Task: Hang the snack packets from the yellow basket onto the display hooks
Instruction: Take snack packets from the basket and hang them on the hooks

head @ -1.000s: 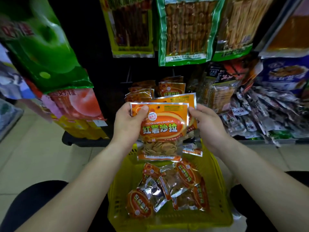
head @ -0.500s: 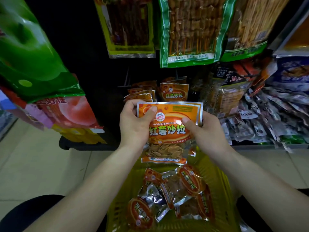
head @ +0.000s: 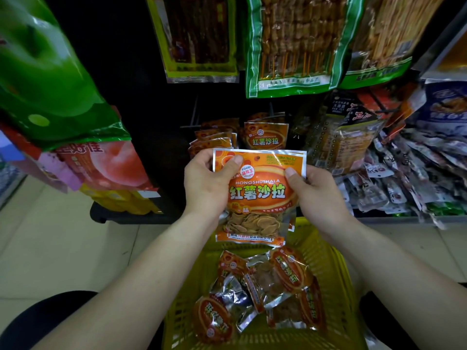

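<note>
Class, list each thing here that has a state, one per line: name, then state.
held packet, upright, sealed, not yet hung.
left hand, grips its top left corner.
right hand, grips its right edge.
yellow basket, partly filled.
loose packets, jumbled inside it.
hung packets, on the display behind.

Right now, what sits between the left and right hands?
In the head view, an orange snack packet spans the gap; the left hand and right hand each pinch an upper corner.
</note>
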A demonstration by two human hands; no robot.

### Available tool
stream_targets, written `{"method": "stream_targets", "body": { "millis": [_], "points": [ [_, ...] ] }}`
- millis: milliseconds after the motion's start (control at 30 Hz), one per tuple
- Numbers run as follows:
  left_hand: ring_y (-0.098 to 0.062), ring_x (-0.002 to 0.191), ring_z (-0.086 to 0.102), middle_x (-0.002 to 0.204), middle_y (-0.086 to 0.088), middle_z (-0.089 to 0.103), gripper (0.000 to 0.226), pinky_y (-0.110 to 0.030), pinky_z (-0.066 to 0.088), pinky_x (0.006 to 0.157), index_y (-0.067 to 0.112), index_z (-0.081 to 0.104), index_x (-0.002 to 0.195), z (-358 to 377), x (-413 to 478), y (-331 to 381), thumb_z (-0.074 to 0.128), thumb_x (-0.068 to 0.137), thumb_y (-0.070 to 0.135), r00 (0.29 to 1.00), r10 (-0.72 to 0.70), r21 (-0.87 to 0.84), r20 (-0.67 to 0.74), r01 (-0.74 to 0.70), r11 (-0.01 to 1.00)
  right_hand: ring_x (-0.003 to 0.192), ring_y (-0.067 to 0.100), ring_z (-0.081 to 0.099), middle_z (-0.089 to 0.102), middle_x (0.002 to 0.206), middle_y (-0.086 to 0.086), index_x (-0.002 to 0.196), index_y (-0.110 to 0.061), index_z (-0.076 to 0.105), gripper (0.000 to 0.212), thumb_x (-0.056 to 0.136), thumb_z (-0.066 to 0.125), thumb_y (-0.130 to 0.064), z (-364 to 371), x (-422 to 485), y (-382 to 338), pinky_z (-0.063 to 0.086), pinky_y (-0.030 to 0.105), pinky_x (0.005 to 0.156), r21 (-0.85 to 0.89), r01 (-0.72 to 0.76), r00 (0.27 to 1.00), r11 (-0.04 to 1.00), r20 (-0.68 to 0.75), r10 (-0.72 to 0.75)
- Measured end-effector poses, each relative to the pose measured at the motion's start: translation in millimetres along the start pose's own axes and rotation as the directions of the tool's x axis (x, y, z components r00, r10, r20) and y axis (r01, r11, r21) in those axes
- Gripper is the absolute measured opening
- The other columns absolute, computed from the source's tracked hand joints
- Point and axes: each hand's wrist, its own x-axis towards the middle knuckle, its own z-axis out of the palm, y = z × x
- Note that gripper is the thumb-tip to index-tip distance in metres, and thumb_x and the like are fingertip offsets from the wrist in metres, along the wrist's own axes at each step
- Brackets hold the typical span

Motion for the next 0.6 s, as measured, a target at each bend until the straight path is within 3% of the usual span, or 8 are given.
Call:
{"method": "stream_targets", "body": {
  "millis": [200,300,367,400,500,600],
  "points": [
    [-0.001,0.079,0.073,0.087,0.016,0.075,0.011,-0.016,0.055,0.055,0.028,0.068,0.099,-0.4,-1.5,0.0,0.073,0.089,0.029,1.0,0.005,0.023,0.026,-0.006,1.0,0.085,0.009,0.074,0.077,0.095,-0.008,0.105,-0.023,0.069,0.026,0.104,0.047,-0.037,-1.4,0.7,0.1,0.056,0.015,0.065,0.037,0.008,0.999,0.999,0.031,-0.01],
    [-0.002,0.081,0.073,0.087,0.012,0.076,0.009,-0.018,0.057,0.059,0.029,0.069,0.096,-2.6,0.7,-0.6,0.073,0.089,0.031,0.999,0.03,0.081,0.034,-0.032,0.996,0.086,0.006,0.073,0.076,0.096,-0.011,0.105,-0.026,0.068,0.018,0.102,0.052,-0.033,-4.8,3.6,-1.5,0.055,0.016,0.067,0.041,-0.014,0.998,0.999,0.056,0.012],
    [-0.001,0.082,0.072,0.088,0.011,0.075,0.008,-0.017,0.057,0.06,0.031,0.069,0.094,-4.7,3.3,-1.5,0.074,0.088,0.032,0.995,0.068,0.145,0.073,-0.078,0.986,0.089,-0.001,0.068,0.073,0.099,-0.013,0.109,-0.033,0.063,0.013,0.097,0.062,-0.029,-10.7,6.6,-2.9,0.052,0.019,0.071,-0.085,0.039,0.999,0.996,0.031,-0.036],
    [0.001,0.082,0.071,0.088,0.012,0.074,0.008,-0.014,0.056,0.06,0.033,0.069,0.092,-5.5,4.1,-2.2,0.075,0.088,0.031,0.991,0.087,0.182,0.104,-0.105,0.978,0.091,-0.003,0.065,0.07,0.1,-0.015,0.112,-0.036,0.06,0.022,0.093,0.067,-0.027,-14.3,7.2,-3.8,0.05,0.018,0.071,-0.194,0.087,0.996,0.977,0.012,-0.086],
    [0.003,0.081,0.068,0.084,0.018,0.072,0.012,-0.012,0.054,0.061,0.035,0.068,0.085,-5.0,4.3,-5.8,0.078,0.086,0.028,0.973,0.112,0.267,0.203,-0.165,0.949,0.095,0.003,0.059,0.063,0.106,-0.017,0.12,-0.036,0.057,0.039,0.084,0.072,-0.033,-18.6,5.3,-10.4,0.049,0.025,0.078,-0.546,0.278,0.952,0.79,0.045,-0.304],
    [-0.003,0.079,0.07,0.081,0.013,0.072,0.016,-0.022,0.058,0.066,0.035,0.068,0.081,-1.6,1.6,-13.0,0.079,0.084,0.024,0.963,0.107,0.287,0.249,-0.179,0.941,0.095,0.017,0.061,0.066,0.102,-0.011,0.11,-0.033,0.065,0.027,0.086,0.065,-0.044,-12.8,-1.1,-15.1,0.05,0.042,0.084,-0.69,0.394,0.912,0.607,0.213,-0.349]
  ]
}}
